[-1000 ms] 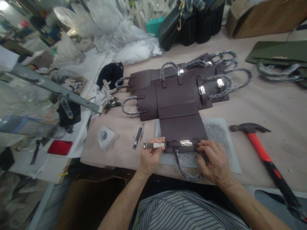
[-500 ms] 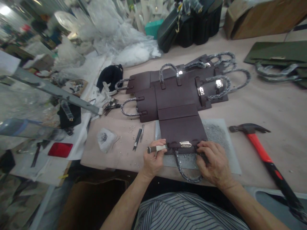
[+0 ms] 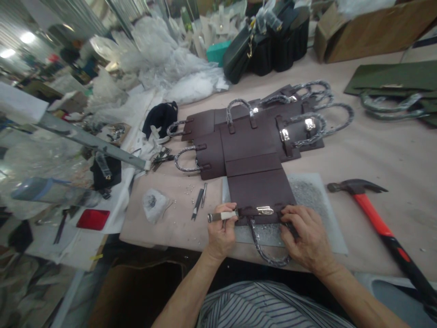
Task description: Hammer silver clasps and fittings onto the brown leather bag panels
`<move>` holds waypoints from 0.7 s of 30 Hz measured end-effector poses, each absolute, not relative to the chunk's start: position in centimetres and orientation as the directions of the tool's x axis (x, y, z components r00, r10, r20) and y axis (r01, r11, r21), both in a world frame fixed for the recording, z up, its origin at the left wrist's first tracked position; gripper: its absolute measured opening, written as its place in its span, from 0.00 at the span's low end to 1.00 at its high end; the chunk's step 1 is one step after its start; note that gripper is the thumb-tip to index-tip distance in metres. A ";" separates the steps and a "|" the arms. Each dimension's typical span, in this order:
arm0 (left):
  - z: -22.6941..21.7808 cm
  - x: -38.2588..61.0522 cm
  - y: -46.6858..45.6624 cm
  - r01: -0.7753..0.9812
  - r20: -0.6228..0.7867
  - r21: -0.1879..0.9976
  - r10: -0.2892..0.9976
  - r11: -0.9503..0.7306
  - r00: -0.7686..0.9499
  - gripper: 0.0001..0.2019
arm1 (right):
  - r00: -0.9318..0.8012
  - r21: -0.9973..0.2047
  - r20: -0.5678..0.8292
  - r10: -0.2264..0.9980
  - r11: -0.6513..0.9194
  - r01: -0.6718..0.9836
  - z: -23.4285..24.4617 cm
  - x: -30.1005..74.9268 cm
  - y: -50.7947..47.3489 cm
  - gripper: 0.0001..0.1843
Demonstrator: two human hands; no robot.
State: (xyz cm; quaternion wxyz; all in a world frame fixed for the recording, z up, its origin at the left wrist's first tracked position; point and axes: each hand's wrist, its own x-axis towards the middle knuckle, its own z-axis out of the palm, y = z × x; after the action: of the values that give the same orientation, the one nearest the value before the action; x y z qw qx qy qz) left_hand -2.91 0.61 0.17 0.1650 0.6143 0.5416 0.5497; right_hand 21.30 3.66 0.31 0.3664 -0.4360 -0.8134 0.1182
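Observation:
A dark brown leather bag panel point(image 3: 261, 191) with a silver clasp point(image 3: 265, 210) lies on a grey mat point(image 3: 314, 200) at the table's near edge. My left hand point(image 3: 221, 230) is closed round a small tool with a pale handle and metal end point(image 3: 221, 216), held against the panel's left strap tab. My right hand point(image 3: 305, 234) presses down with curled fingers on the panel's right corner, beside the wrapped handle point(image 3: 262, 248) that hangs over the table edge.
More brown panels with wrapped handles point(image 3: 252, 132) are stacked behind. A red-handled hammer point(image 3: 378, 223) lies to the right. Small metal tools point(image 3: 200, 200) and a plastic bag of parts point(image 3: 153, 202) lie to the left. Green panels point(image 3: 392, 86) and dark bags point(image 3: 269, 41) sit farther back.
Both hands stay on the panel's near edge; the left hand shifted slightly with the tool. The view tilted a little.

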 end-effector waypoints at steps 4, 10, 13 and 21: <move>0.3 -3.0 0.7 0.489 0.509 0.785 0.845 -0.380 -0.160 0.02 | -0.356 -0.500 0.502 0.788 0.601 0.624 0.4 21.3 3.7 0.06; 0.7 -3.4 1.5 0.519 0.507 0.756 0.859 -0.400 -0.076 0.03 | -0.354 -0.502 0.499 0.791 0.597 0.626 0.2 21.4 3.6 0.06; 0.8 -3.2 1.9 0.552 0.514 0.728 0.856 -0.406 -0.049 0.03 | -0.346 -0.511 0.500 0.793 0.594 0.621 0.0 21.4 3.6 0.05; 0.6 -2.9 2.4 0.538 0.499 0.730 0.866 -0.420 -0.001 0.04 | -0.240 -0.567 0.551 0.800 0.569 0.596 1.5 23.8 4.0 0.03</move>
State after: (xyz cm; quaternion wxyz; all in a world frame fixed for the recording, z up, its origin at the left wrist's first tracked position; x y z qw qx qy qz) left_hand -2.86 2.43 0.60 0.1678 0.6865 0.5116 0.4887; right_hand 23.85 3.98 1.54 0.4232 -0.4483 -0.7780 0.1206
